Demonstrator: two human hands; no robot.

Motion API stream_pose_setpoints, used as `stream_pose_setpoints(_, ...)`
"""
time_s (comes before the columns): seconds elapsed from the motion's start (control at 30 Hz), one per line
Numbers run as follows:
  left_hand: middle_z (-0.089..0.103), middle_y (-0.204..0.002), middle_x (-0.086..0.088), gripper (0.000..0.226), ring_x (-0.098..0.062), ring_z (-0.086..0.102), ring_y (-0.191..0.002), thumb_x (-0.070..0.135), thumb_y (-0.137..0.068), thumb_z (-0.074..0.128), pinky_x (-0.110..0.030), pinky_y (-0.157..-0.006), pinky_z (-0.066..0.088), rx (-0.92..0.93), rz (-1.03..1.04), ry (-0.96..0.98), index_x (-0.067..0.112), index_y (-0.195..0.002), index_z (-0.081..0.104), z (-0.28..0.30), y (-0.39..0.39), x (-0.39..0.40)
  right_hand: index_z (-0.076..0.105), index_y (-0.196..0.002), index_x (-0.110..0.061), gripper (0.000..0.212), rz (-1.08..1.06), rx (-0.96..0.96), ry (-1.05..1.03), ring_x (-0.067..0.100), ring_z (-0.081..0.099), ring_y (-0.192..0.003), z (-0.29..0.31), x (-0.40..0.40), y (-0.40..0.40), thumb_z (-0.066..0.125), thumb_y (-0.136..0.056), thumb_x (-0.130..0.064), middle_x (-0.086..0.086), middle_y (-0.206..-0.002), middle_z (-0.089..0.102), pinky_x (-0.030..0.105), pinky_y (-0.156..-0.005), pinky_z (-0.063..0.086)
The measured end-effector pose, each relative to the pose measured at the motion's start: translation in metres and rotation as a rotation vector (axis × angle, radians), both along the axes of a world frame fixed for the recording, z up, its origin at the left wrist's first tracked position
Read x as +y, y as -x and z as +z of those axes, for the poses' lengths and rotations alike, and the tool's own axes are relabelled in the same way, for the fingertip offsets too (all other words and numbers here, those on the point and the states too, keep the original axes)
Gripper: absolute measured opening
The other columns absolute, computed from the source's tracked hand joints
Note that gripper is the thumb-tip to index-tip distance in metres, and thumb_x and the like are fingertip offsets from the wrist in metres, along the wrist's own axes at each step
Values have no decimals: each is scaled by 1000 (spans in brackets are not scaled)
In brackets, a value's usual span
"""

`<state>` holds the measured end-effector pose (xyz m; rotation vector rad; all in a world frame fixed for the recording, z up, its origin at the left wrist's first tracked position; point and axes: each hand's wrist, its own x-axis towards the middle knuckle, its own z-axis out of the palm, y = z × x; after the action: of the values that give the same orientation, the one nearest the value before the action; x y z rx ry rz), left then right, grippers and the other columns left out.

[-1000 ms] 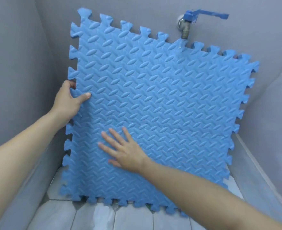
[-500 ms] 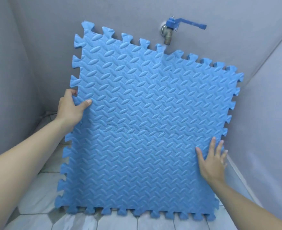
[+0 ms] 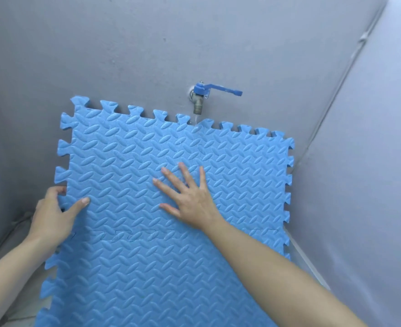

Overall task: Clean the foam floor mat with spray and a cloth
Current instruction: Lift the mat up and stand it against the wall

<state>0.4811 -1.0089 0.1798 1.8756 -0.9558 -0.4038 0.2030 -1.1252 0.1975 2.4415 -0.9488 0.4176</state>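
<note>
Big blue foam mat (image 3: pixel 147 256) with puzzle-shaped edges, propped up against a grey wall (image 3: pixel 124 55). Bumpy leaf-like pattern all over its front.

Left hand (image 3: pixel 53 218) at the mat's left edge. Thumb pressed on the front, other fingers (image 3: pixel 59 191) curled round behind the edge, so grasping the mat tight. Bare arm reaching in from the bottom left corner.

Right hand (image 3: pixel 190 197) lying flat on the mat's front, near the middle. Fingers (image 3: pixel 183 171) spread wide and straight, released, gripping nothing, only pressing on the foam. Bare arm stretching down to the bottom right.

Above the right fingertips, a metal tap (image 3: pixel 198 105) sticking out of the wall, with a blue handle (image 3: pixel 218 90) pointing to the right. Thin stream of water (image 3: pixel 196 120) running from the tap onto the mat's top edge, just above the spread fingers. Tap mouth very near the top edge.

A faint thin line across the foam below both hands, like a join between pieces.

To the right of the right fingers, past the mat's far edge, another grey wall (image 3: pixel 371 185) meeting the first in a corner. Bit of pale floor (image 3: pixel 22 317) showing below the left hand, at the bottom left.
</note>
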Motion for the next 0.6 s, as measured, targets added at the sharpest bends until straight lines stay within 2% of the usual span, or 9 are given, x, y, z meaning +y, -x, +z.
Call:
stream_pose_setpoints(0.1, 48, -131, -17, 63, -36, 51, -112, 47, -80, 68, -53, -89, 46, -10, -5, -13, 15, -128, 40, 2, -2, 2, 21, -151, -45, 69, -185, -93, -35, 25, 11, -151, 21, -12, 36, 37, -90, -71, -5, -163, 14, 77, -106, 13)
stream_pose_setpoints(0.23, 41, -134, -25, 66, -40, 45, -117, 41, -86, 62, -51, -93, 40, -86, -14, -54, 5, -135, 35, 9, 5, 5, -3, -152, -47, 74, -454, -413, -261, 18, -15, -150, 12, -3, 96, 32, -91, -72, -14, -162, -15, 71, -112, 2)
stream_pose_setpoints(0.33, 29, -138, -26, 62, -41, 41, -120, 35, -94, 52, -48, -99, 34, -116, -12, -41, 2, -140, 28, 10, 18, 13, -7, -154, -38, 83, -416, -529, -336, 19, -18, -149, 20, 8, 84, 45, -93, -59, -13, -160, -21, 66, -116, 5)
stream_pose_setpoints(0.47, 27, -137, -22, 59, -43, 40, -120, 37, -96, 44, -51, -100, 37, -175, 28, -32, 12, -145, 22, 9, 29, 17, -7, -155, -24, 90, -253, -622, -133, 26, -10, -151, 87, 2, 33, 55, -92, -37, -3, -163, -13, 61, -118, 5)
stream_pose_setpoints(0.6, 25, -137, -13, 57, -36, 37, -121, 40, -97, 42, -50, -97, 39, -191, 44, -20, 21, -146, 20, 11, 35, 21, -6, -155, -12, 95, -242, -512, 106, 30, -6, -151, 141, -8, 3, 56, -84, -23, 8, -164, -8, 55, -118, 0)
